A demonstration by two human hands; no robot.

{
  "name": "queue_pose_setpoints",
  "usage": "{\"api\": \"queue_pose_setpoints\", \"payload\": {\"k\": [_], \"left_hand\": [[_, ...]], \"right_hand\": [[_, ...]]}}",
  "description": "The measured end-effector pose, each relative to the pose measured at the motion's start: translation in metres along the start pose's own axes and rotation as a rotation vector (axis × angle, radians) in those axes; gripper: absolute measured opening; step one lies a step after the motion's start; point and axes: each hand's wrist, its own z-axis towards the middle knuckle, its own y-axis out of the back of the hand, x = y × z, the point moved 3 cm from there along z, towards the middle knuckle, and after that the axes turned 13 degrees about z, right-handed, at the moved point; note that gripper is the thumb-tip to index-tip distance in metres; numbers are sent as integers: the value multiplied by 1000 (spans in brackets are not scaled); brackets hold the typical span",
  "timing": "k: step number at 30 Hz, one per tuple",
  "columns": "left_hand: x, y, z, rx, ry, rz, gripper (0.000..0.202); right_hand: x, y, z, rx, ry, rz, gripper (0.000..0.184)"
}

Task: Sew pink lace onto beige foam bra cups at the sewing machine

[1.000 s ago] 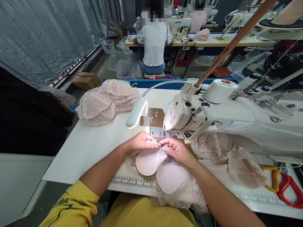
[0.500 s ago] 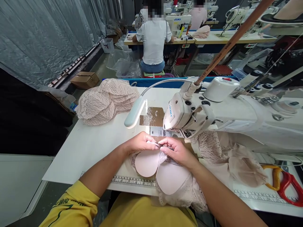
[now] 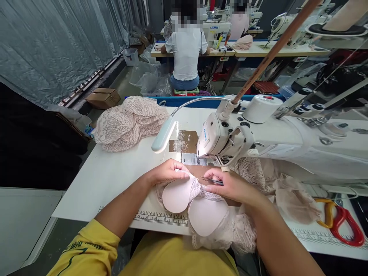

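Note:
A pale pink lace bra [image 3: 208,215] with two smooth moulded cups lies at the table's front edge, its lace spilling over toward my lap. My left hand [image 3: 170,172] is closed on its upper edge, thumb and fingers pinching the lace by the left cup. In my right hand [image 3: 227,184] I grip a small pair of dark metal thread snips [image 3: 214,181], points toward the left, just above the lace between the cups. The snips are apart from the lace. Right behind both hands stands the white sewing machine [image 3: 227,134], its needle area partly hidden.
A heap of lace pieces [image 3: 129,122] lies at the back left. A lamp [image 3: 163,135] bends over the table. More beige fabric [image 3: 296,199] and red-and-yellow-handled scissors [image 3: 346,226] lie at the right. A ruler strip [image 3: 161,218] runs along the front edge. A seated person [image 3: 186,53] works ahead.
My right hand has moved right with the snips, away from my left hand. The lace between the cups now shows. My left hand keeps its pinch, and the view has shifted slightly.

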Motion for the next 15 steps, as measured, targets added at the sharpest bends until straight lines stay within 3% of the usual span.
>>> {"api": "queue_pose_setpoints", "payload": {"k": [6,11,13,15], "left_hand": [[4,7,-6,67,-34,128,42],[-5,8,-15,45,9,389,25],[-12,8,-21,7,-13,487,21],[-18,9,-32,-91,-40,590,21]], "right_hand": [[-4,10,-12,-78,-9,-99,28],[-19,2,-20,87,-16,-146,19],[-16,1,-25,112,2,-166,19],[-10,4,-31,25,36,-211,23]]}}
